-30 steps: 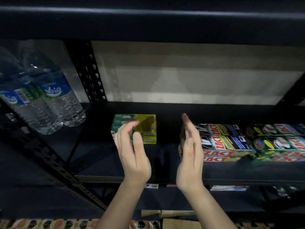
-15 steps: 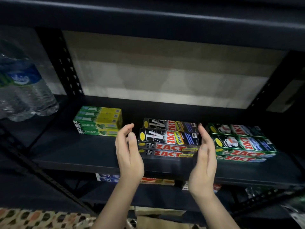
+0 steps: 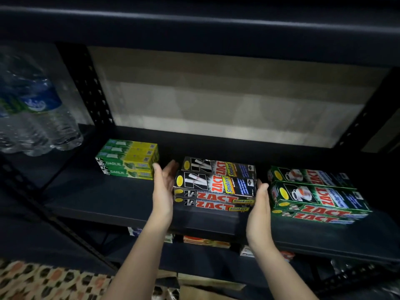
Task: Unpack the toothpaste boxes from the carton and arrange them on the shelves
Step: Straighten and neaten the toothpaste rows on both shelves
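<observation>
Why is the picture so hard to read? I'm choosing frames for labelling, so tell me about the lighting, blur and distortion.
Head view: dim overall, the shelf nearly black while the pale back wall is brightest; the water bottles at left are smeared by blur; wide-angle bending curves the upper shelf edge; the black ZACT boxes between both hands stay readable.

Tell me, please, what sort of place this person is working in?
Probably a shop's stockroom or retail aisle: dark metal shelving holds neat stacks of boxed toothpaste, Darlie and Zact Smokers, with shrink-wrapped water bottles beside them.
</observation>
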